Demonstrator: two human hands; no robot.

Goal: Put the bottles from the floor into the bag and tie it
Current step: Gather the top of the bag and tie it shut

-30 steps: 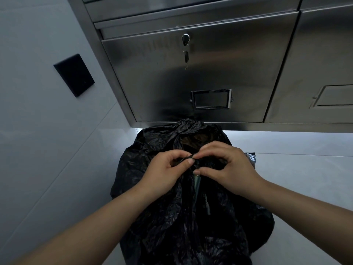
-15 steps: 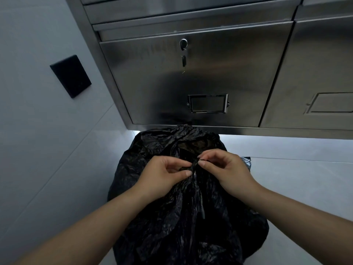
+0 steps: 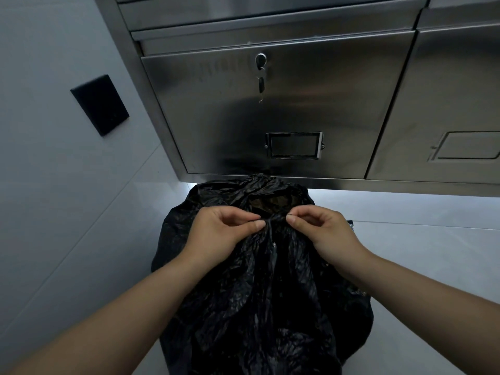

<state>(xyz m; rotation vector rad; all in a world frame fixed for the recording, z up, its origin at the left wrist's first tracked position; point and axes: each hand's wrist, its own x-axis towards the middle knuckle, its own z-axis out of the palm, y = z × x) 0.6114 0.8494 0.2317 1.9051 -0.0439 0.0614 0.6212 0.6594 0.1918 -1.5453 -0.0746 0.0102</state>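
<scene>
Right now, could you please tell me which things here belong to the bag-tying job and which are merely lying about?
In the job: black bin bag, left hand, right hand.
Just there: steel cabinet, hanging key, label holder, black wall plate.

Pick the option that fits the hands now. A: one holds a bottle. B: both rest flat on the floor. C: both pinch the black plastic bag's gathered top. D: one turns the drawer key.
C: the left hand and the right hand each pinch the twisted neck of the crinkled black plastic bag between thumb and finger.
</scene>
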